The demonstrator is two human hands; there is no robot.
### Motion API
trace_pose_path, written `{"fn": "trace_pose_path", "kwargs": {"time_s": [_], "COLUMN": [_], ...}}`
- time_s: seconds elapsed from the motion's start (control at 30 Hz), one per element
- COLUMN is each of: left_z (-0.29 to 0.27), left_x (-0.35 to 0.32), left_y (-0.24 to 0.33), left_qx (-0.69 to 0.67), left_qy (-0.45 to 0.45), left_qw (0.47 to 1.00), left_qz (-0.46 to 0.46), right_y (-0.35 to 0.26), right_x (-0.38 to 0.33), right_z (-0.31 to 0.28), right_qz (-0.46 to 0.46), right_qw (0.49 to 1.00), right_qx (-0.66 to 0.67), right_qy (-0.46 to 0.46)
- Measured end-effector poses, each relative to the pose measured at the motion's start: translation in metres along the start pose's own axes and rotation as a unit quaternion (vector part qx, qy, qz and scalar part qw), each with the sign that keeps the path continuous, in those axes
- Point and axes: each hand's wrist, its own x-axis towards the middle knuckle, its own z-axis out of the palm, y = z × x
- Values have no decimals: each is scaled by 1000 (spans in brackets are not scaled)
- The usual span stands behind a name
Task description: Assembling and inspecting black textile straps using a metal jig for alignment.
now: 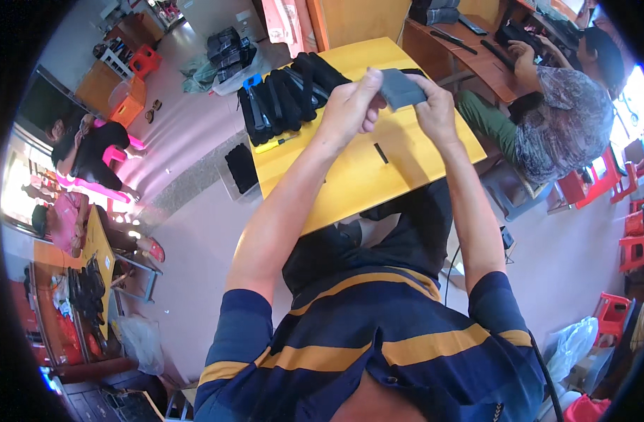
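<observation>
Above the far part of the yellow table [350,190], a flat dark grey piece [401,90], like folded sheet or fabric, is stretched between my hands. My left hand [354,105] pinches its left end between thumb and fingers. Its right end is gripped by my right hand [436,112], the thumb in front. What the piece is made of cannot be told. Below it on the tabletop lies a short black strip [381,152]. Left of my left hand, black fabric bundles [283,98] lie in a row, with a blue-topped tool [252,82] on them and a yellow-handled tool [271,145] beside them.
A grey bin [239,172] with black material stands by the table's left edge. At right, a person [561,119] works at a brown table [470,60]. Two more people sit at left, one near another yellow table [99,243]. Red stools [610,316] stand at right.
</observation>
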Motion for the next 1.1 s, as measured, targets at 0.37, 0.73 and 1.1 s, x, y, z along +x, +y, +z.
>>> {"fn": "trace_pose_path", "kwargs": {"time_s": [0.37,0.73,1.1], "left_z": [32,-3,-27], "left_x": [-59,-99,-115], "left_y": [-94,-115,-115], "left_qx": [-88,-54,30], "left_qy": [-61,-139,-148], "left_qw": [993,982,985], "left_qz": [44,-112,-82], "right_y": [-24,-1,4], "right_x": [-88,-109,-130], "right_z": [-14,-39,-42], "right_qz": [289,374,427], "right_qw": [802,760,794], "right_qx": [518,530,430], "right_qy": [-73,19,-48]}}
